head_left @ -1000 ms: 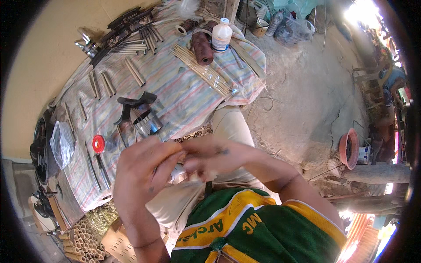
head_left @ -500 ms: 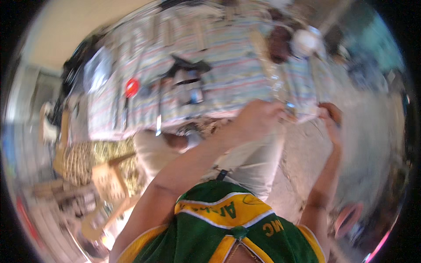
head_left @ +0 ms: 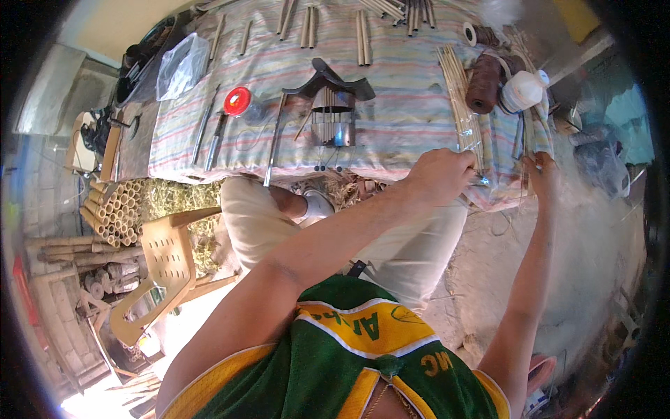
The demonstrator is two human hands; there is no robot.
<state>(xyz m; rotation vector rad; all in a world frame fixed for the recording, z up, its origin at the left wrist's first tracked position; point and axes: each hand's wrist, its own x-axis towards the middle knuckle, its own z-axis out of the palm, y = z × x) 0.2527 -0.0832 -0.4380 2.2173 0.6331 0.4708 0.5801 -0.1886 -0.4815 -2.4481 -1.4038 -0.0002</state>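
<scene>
At the near right corner of the cloth-covered table [head_left: 398, 150], my left hand [head_left: 447, 174] is closed with the fingers curled; what it holds, if anything, is hidden. It lies beside the near end of a bundle of thin bamboo sticks [head_left: 457, 105] in clear plastic. My right hand [head_left: 544, 178], at the table's right edge, is pinched around a thin strand [head_left: 504, 209] that hangs down in a loose loop. To the left of both hands stands a small dark-roofed wind chime or model house [head_left: 331, 115] with slim tubes inside.
Brown thread spools [head_left: 483, 87] and a white plastic bottle [head_left: 523, 91] lie at the back right. A knife [head_left: 216, 143], a red-lidded jar [head_left: 239, 102] and a plastic bag [head_left: 183, 66] are on the left. Bamboo tubes [head_left: 363, 38] lie at the back. A wooden chair [head_left: 171, 258] stands by my left leg.
The view has steadied from blur, and the table's things sit higher in it. My right hand has moved slightly right; my left hand is also a little further right, still closed.
</scene>
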